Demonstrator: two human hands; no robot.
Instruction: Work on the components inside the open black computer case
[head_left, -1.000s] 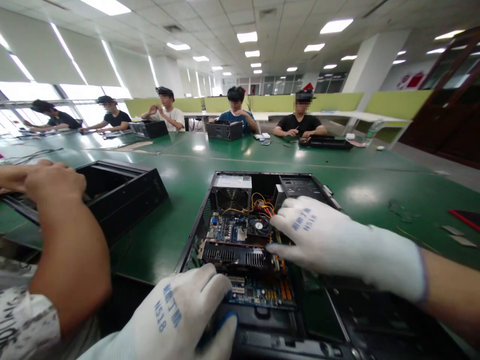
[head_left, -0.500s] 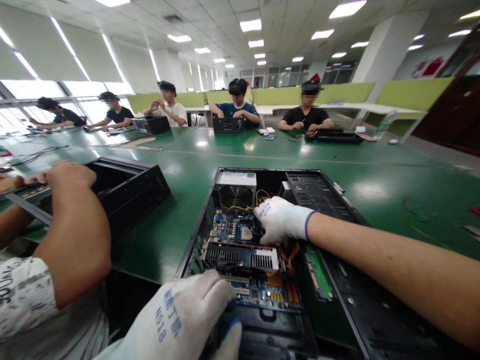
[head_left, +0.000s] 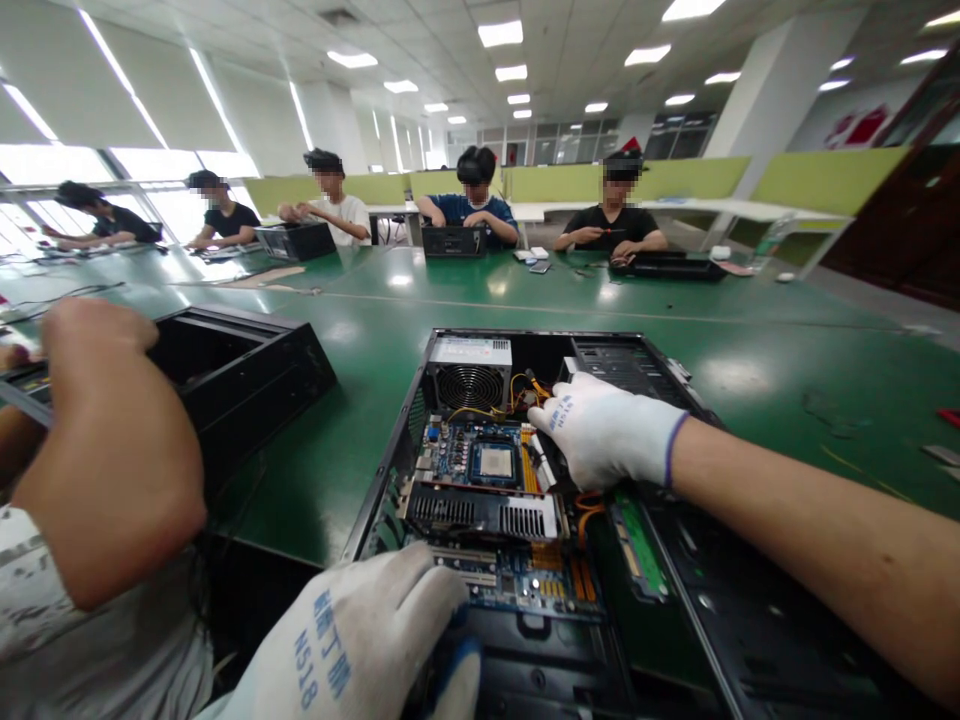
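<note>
An open black computer case (head_left: 592, 640) lies on the table before me, its insides facing up. My left hand (head_left: 375, 620), in a white glove, is closed round its near left edge. Over the cables beside the motherboard (head_left: 480, 440) is my right hand (head_left: 600, 430), also gloved, with fingers curled downward; what they hold is hidden. Yellow and black power cables (head_left: 534, 385) show just past its fingertips. A square processor (head_left: 495, 461) sits bare in its socket. The power supply (head_left: 471, 385) with its round fan is at the far left corner, and a graphics card (head_left: 484, 512) crosses the board.
At left, a co-worker's arm (head_left: 112, 460) reaches over another black case (head_left: 255, 385). Several people sit along the far side of the green table (head_left: 810, 340) with cases and parts. A green circuit board (head_left: 637, 545) lies inside my case at right.
My right hand has moved right and slightly up, away from the processor, uncovering the socket and memory slots. My left hand stays on the case edge. The neighbour's arm has shifted left.
</note>
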